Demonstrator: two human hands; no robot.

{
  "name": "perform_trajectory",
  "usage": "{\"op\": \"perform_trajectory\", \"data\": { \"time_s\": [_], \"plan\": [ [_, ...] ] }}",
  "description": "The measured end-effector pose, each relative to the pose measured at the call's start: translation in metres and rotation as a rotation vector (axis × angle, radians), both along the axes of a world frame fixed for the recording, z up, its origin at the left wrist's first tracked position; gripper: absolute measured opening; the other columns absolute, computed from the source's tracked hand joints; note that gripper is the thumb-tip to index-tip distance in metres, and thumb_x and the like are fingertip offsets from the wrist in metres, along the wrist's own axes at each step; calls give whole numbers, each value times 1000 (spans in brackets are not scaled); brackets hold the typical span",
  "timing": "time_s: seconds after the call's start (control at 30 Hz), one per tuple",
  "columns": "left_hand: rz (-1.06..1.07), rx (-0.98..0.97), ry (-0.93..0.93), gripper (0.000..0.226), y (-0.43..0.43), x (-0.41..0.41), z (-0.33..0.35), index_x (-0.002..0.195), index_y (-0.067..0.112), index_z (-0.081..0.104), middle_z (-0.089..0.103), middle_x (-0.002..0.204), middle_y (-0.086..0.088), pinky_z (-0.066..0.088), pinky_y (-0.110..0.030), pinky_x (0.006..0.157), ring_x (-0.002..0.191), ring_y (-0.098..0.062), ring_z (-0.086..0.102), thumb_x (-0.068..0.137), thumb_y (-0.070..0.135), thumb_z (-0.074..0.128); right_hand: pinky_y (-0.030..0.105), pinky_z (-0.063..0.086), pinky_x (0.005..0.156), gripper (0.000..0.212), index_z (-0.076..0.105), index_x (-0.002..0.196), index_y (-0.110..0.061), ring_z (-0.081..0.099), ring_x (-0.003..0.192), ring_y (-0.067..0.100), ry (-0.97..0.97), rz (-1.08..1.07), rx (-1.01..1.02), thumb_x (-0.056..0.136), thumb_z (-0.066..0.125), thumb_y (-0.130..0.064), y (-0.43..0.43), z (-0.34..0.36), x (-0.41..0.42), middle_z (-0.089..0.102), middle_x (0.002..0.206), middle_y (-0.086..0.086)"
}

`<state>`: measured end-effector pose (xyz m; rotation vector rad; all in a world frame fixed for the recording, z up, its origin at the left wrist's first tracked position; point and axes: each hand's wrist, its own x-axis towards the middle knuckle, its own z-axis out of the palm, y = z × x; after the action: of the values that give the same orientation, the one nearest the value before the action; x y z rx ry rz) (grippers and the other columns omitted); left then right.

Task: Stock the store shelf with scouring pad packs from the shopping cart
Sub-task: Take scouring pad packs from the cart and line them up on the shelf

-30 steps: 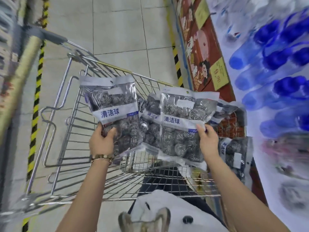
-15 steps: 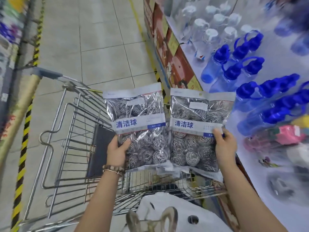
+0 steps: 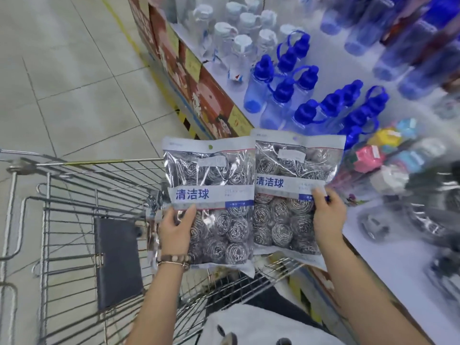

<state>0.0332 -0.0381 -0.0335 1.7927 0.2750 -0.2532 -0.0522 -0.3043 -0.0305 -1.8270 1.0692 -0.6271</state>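
Packs nearer shelf point(image 3: 378, 265), left hand point(image 3: 175, 230) grip clamped on left pack point(image 3: 211, 195), right hand point(image 3: 328, 215) clamping right pack point(image 3: 293, 183)

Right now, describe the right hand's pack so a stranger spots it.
Find the white shelf with blue-capped bottles. At its near edge, above the cart, two clear packs of steel scouring balls are held side by side. The right pack, gripped by the right hand, is nearer the shelf and higher than the left pack.

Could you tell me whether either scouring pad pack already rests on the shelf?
No, the left hand grips the left pack and the right hand the right pack, both held aloft.
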Motion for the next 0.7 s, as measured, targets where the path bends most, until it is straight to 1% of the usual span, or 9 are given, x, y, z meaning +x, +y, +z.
{"op": "perform_trajectory", "data": {
  "time_s": [0.07, 0.13, 0.2, 0.27, 0.33, 0.47, 0.53, 0.63, 0.7],
  "plan": [
    [-72, 54, -5, 10, -11, 1, -2, 94, 19, 56, 47, 66, 7, 32, -10, 38, 49, -6, 34, 89, 27, 56, 8, 34, 54, 17, 64, 95, -5, 47, 67, 9, 15, -33, -8, 93, 57, -20, -7, -1, -12, 57, 75, 5],
    [-156, 91, -11, 12, -25, 1, -4, 84, 22, 56, 42, 59, 6, 27, -17, 40, 46, -9, 29, 91, 31, 52, 13, 36, 60, 24, 66, 105, -4, 52, 79, 16, 18, -85, -16, 93, 58, -23, -15, -1, -28, 63, 88, 9],
    [-228, 103, -7, 19, -42, -1, -5, 75, 26, 52, 39, 60, 4, 25, -21, 46, 48, -11, 29, 93, 32, 48, 18, 38, 70, 31, 65, 112, -3, 55, 89, 16, 1, -165, 4, 92, 59, -26, -25, 1, -47, 65, 97, 7],
    [-312, 138, -31, 25, -63, -3, -2, 70, 22, 49, 41, 63, 1, 25, -23, 50, 53, -12, 32, 93, 31, 47, 15, 37, 63, 29, 66, 108, -4, 52, 82, 15, -9, -239, 10, 92, 58, -26, -37, 5, -70, 62, 90, 7],
    [-397, 167, -62, 31, -86, -8, 2, 67, 12, 46, 40, 62, 0, 22, -25, 50, 54, -13, 32, 94, 27, 47, 18, 34, 57, 25, 66, 106, -6, 48, 76, 15, -1, -306, -10, 93, 57, -25, -47, 12, -96, 60, 85, 7],
    [-559, 167, -166, 43, -137, -29, 13, 55, 12, 32, 28, 53, -2, 13, -24, 47, 50, -14, 23, 94, 19, 48, 22, 36, 68, 29, 65, 107, -1, 52, 85, 15, -26, -490, 26, 93, 57, -25, -70, 19, -159, 62, 93, 6],
    [-634, 155, -203, 46, -164, -47, 16, 53, 14, 28, 26, 51, -2, 16, -23, 44, 49, -14, 23, 94, 15, 49, 27, 38, 75, 36, 64, 110, 2, 52, 88, 16, -43, -600, 53, 93, 58, -29, -78, 19, -195, 62, 97, 9],
    [-750, 109, -210, 45, -202, -85, 20, 53, 15, 30, 29, 50, 0, 18, -25, 47, 49, -15, 24, 94, 13, 49, 28, 28, 59, 34, 60, 89, 7, 41, 71, 20, -15, -686, 18, 95, 54, -26, -86, 26, -252, 50, 76, 14],
    [-828, 87, -233, 45, -226, -117, 23, 52, 15, 31, 29, 50, 0, 18, -23, 47, 49, -14, 25, 93, 10, 49, 28, 25, 54, 34, 57, 83, 8, 37, 69, 21, -28, -760, 14, 95, 54, -24, -88, 32, -292, 45, 72, 14]
  ]
}}
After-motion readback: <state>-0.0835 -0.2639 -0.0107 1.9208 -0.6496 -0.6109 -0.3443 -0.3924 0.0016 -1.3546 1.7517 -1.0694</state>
